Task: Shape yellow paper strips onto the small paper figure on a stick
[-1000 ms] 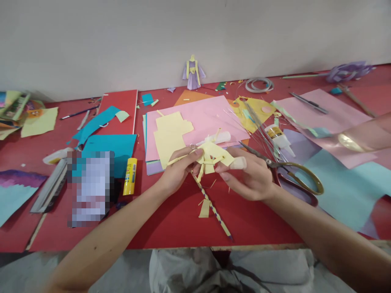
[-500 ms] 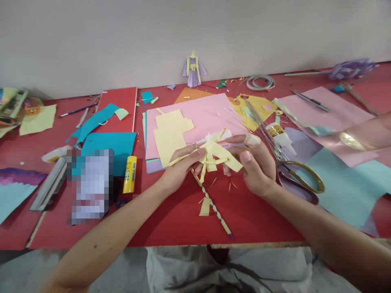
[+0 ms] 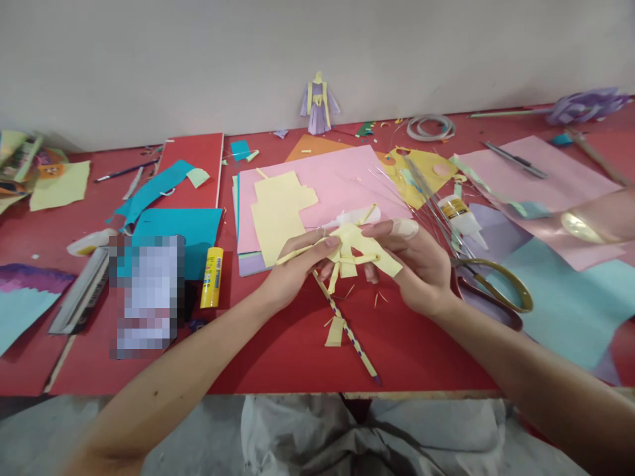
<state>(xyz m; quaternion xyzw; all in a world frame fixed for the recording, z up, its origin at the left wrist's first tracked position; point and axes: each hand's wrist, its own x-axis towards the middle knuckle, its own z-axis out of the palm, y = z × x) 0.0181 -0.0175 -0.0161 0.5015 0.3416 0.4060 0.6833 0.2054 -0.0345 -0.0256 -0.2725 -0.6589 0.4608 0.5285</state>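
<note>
— Where's the yellow paper figure (image 3: 354, 250)?

— Just above the bench, near the middle of its near edge. The left hand (image 3: 290, 277) pinches a thin strip on its left side. The right hand (image 3: 421, 268), with tape on the forefinger, closes round its right flap.

— How should it be handled?

— Lightly, I'd say, with fingertips only and the thin strips supported. Mind the striped stick (image 3: 347, 330) beneath it and the scissors (image 3: 491, 291) just beside the right hand.

A single view, worn on the person's head, looks forward and down across the red tabletop (image 3: 278, 357) toward the wall (image 3: 198, 59) at 12 o'clock. It sits close: left grip (image 3: 292, 277) and right grip (image 3: 421, 264) fill the centre, with the arms entering from 7 and 4 o'clock.
</note>
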